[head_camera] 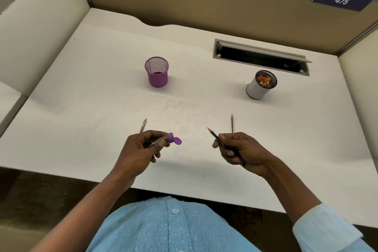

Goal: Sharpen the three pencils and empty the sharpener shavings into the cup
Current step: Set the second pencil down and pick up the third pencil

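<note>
Left hand [139, 149]: fingers and thumb curled round the sharpener [161, 140], a clear tube with a purple end. Its lid [177, 141] is flipped open and faces right. I hold it level above the near middle of the desk [81, 108], mouth turned toward the other hand.

Right hand [241, 151]: thumb and fingers pinch a pencil [214, 136] low on the shaft, tip aimed up and left at the sharpener. Tip and mouth are apart, not yet mated. I judge this grip leaves enough shaft free to feed and twist.

Second pencil [143, 126] lies on the desk just beyond my left hand, its lower end hidden by the knuckles. Third pencil [232, 124] lies just beyond my right hand. Both are within easy reach.

White cup [258, 88] stands toward the far right, near the cable slot [261, 57], with brown flakes inside; likely the one for shavings. Purple mesh cup [157, 71] stands far centre-left; mesh would probably leak shavings.

Nothing lies between tip and sharpener. Dark specks dot the desk near both cups.
</note>
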